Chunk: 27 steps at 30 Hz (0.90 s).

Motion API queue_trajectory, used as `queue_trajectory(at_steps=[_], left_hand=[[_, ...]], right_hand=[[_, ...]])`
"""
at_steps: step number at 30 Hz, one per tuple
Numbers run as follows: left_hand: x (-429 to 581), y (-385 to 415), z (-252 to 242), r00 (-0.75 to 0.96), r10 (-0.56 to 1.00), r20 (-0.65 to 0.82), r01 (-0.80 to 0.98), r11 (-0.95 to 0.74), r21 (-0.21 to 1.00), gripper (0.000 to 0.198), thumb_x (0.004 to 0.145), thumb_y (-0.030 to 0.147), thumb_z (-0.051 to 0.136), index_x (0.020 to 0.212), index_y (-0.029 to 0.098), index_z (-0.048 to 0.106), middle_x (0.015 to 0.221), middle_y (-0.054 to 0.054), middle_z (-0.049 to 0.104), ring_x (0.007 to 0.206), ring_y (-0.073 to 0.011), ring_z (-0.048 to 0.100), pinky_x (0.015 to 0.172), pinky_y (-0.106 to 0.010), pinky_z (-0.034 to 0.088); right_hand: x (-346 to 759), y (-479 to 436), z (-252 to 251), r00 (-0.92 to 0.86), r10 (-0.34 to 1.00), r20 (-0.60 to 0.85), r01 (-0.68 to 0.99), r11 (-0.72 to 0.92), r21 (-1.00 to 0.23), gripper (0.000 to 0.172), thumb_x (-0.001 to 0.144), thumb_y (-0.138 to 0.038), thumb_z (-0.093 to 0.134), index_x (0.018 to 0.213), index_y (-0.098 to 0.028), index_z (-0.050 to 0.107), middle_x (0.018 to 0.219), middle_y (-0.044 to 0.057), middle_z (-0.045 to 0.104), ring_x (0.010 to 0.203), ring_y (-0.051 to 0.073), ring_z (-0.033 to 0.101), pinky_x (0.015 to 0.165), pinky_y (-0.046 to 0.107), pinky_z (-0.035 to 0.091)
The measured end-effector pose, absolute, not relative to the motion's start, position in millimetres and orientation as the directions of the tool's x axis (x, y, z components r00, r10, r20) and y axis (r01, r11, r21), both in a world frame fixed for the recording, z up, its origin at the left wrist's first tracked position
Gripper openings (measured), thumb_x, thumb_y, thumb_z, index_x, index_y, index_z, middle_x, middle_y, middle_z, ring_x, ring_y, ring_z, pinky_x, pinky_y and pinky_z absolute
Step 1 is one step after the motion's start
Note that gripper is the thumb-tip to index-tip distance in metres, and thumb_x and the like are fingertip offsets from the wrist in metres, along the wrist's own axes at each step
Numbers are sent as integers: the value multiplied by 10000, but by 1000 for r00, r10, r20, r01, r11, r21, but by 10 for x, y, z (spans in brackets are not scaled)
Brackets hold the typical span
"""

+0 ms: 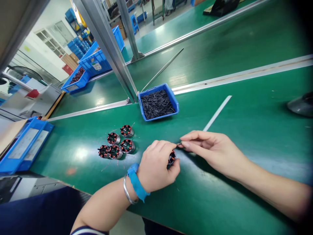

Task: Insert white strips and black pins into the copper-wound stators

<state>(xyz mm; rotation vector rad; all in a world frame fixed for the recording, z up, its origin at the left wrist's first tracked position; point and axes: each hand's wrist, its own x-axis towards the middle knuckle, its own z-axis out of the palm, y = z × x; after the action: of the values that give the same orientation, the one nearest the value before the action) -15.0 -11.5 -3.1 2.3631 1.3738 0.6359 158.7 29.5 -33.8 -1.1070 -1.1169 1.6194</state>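
My left hand (pixel 156 164), with a blue watch and a silver bangle at the wrist, is wrapped round a motor stator (pixel 171 159). Only part of its black and copper-wound face shows between the fingers. Just to the right, my right hand (pixel 207 147) pinches a small thin dark piece (pixel 179 144) at its fingertips, close to the stator; its exact kind is too small to make out. To the left, several more wound stators (pixel 114 151) stand grouped on the green table. Behind them, a blue bin (pixel 158 101) holds many thin black strips.
A white strip (pixel 217 112) lies beyond my right hand. A metal post (pixel 110 49) rises behind the stators, and a thin rod (pixel 162 69) lies past the rail. Blue crates (pixel 95 62) stand at the back left; a dark rounded object (pixel 302 104) sits at the far right.
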Motion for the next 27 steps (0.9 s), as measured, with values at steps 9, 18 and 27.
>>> queue_trajectory(at_steps=[9,18,27], left_hand=[[-166,-101,4,449,870,201,681,-480,553,261,795,149,551,1055,136,569,1025,-105,663,935,-222,589,853,-377,504],[-173,-99,9,453,868,205,674,-483,559,255,793,146,543,1047,162,566,1012,-91,664,931,-215,589,852,-378,507],[-195,-72,-24,469,862,191,665,-487,566,274,781,177,550,1054,147,564,997,-99,658,907,-226,582,837,-396,505]], right_hand=[[1662,280,-356,-303,940,159,129,206,-970,264,763,-416,683,899,-194,730,861,80,741,709,184,700,659,298,602],[1745,316,-375,-487,750,448,321,631,-706,224,911,-238,490,904,-215,713,827,50,730,722,167,687,663,278,552],[1709,293,-391,-547,639,541,528,765,-369,278,945,-227,417,854,-174,674,762,52,702,641,164,662,575,271,487]])
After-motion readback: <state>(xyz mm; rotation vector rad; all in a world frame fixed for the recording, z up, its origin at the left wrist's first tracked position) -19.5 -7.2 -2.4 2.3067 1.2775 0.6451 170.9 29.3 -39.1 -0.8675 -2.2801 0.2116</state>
